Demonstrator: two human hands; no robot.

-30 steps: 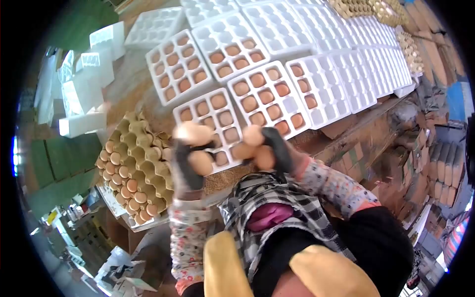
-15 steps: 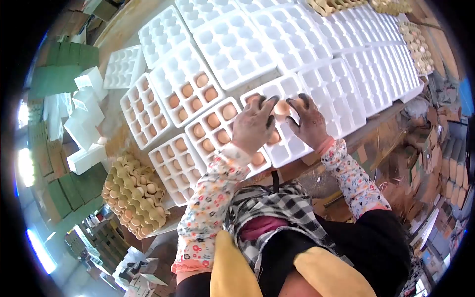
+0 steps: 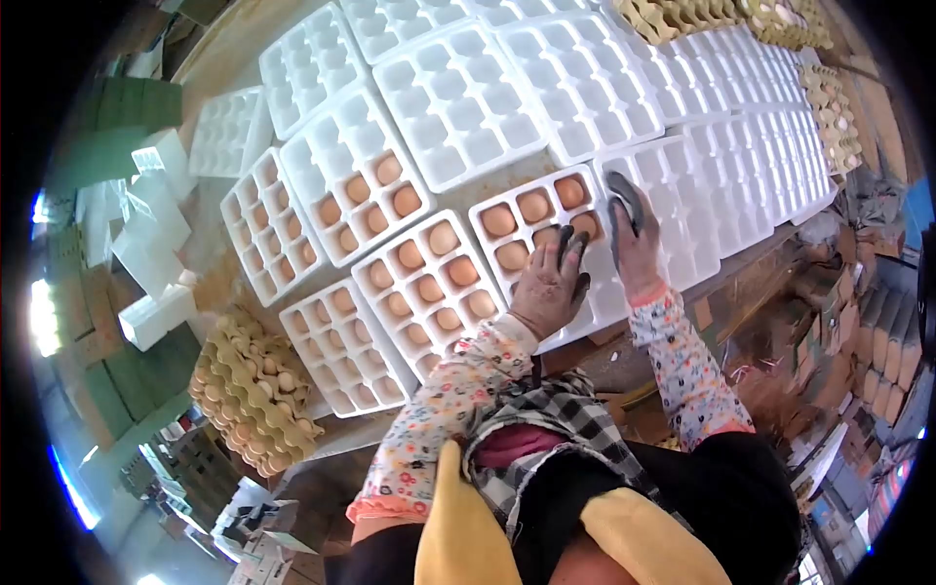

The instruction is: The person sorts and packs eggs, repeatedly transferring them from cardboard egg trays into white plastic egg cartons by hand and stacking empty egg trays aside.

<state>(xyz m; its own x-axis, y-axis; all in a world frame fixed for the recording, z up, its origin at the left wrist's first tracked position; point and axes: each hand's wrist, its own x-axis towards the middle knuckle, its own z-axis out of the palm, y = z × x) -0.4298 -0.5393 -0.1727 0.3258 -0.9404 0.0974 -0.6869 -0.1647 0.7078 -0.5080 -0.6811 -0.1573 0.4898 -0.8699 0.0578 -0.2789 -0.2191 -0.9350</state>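
My left hand [image 3: 548, 291], in a dark-tipped glove, reaches over the near part of a white foam tray [image 3: 478, 210]. Its fingers point into the cells beside a brown egg [image 3: 512, 256], with the thumb apart and no egg visible in its grasp. At that tray's right edge is my right hand [image 3: 636, 239], also gloved, its fingers slightly bent and apart from the thumb. Nothing shows between them. Brown eggs fill the tray's far row, and another egg [image 3: 584, 225] sits between the two hands.
Left of my hands are foam trays with brown eggs [image 3: 429, 289]. Other white trays [image 3: 458, 102] spread behind and to the right. Stacked pulp trays with eggs [image 3: 255, 385] stand at the near left; more pulp trays [image 3: 673, 18] lie at the far right.
Eggs held in both hands a second ago are gone from them. More eggs now sit in the tray under my hands. My left hand has moved right and nearer my body.
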